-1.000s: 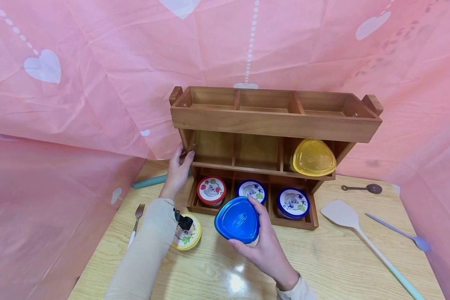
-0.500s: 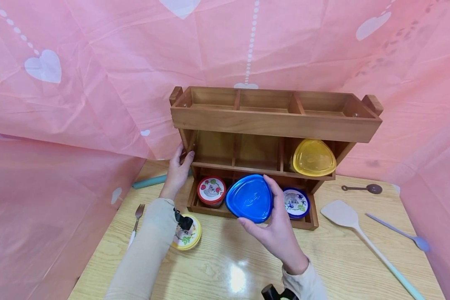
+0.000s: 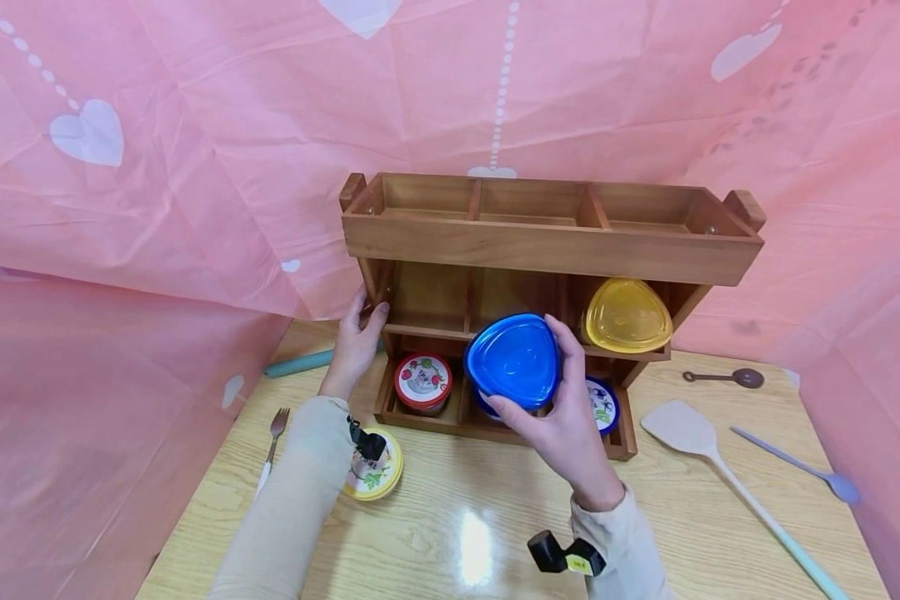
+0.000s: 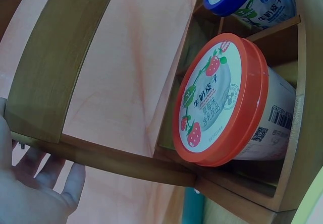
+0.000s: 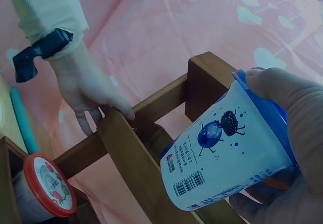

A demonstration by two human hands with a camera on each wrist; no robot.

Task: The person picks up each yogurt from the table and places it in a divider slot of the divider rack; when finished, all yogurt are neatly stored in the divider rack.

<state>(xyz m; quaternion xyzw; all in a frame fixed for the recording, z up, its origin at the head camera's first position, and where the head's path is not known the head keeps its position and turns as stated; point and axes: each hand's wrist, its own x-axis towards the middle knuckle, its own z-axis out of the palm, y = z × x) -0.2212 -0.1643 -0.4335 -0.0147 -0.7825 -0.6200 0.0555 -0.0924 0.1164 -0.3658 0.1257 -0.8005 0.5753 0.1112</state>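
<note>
My right hand [image 3: 562, 400] grips a white cup with a blue triangular lid [image 3: 513, 360], tilted toward the wooden rack [image 3: 547, 242] in front of its middle shelf's centre compartment. The right wrist view shows the cup's body [image 5: 227, 158] with a blueberry picture held by the fingers [image 5: 282, 90]. My left hand [image 3: 356, 337] holds the rack's left side post, thumb and fingers [image 4: 50, 178] around the wood. A red-lidded strawberry tub [image 3: 423, 381] [image 4: 222, 103] sits in the bottom left compartment. A yellow-lidded cup [image 3: 627, 315] sits in the middle shelf's right compartment.
Two blue-lidded tubs [image 3: 602, 405] sit in the bottom row, partly hidden by the held cup. A yellow-lidded tub [image 3: 375, 475], a fork [image 3: 272, 437], a teal handle [image 3: 300, 362], a spatula [image 3: 720, 467], a brown spoon [image 3: 727, 377] and a purple spoon [image 3: 795, 467] lie on the table.
My right hand has lifted the blue-lidded cup up and to the right, from above the table to the middle shelf's front. The left hand has stayed on the rack.
</note>
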